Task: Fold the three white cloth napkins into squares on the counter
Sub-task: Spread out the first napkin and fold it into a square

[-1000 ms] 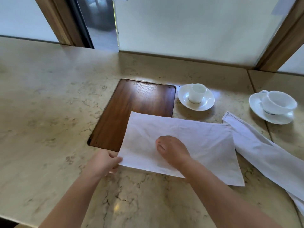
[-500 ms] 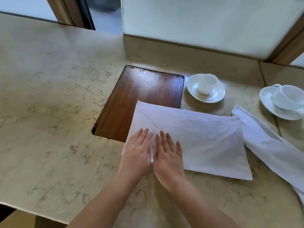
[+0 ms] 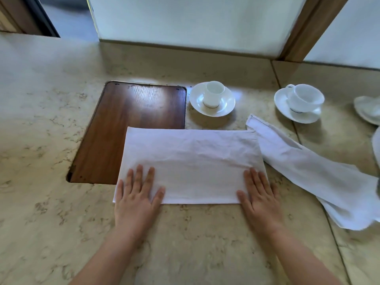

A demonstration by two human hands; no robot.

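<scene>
A white napkin point(image 3: 191, 159), folded into a long rectangle, lies flat on the marble counter point(image 3: 47, 124), its left part over a wooden inset board point(image 3: 131, 120). My left hand point(image 3: 137, 194) presses flat on its near left corner, fingers spread. My right hand point(image 3: 259, 196) presses flat on its near right corner. A second white napkin point(image 3: 312, 171) lies loosely bunched to the right, running diagonally toward the counter's right edge. A sliver of white at the far right edge point(image 3: 377, 149) could be another cloth; I cannot tell.
Behind the napkin stands a white cup on a saucer point(image 3: 212, 98). Farther right is a second cup and saucer point(image 3: 300, 102), and another white dish point(image 3: 368, 109) at the right edge. A wall and wooden frame close off the back.
My hands were together at the napkin's left end; they have slid apart along the near edge to its two corners. The napkin now lies straighter and flatter.
</scene>
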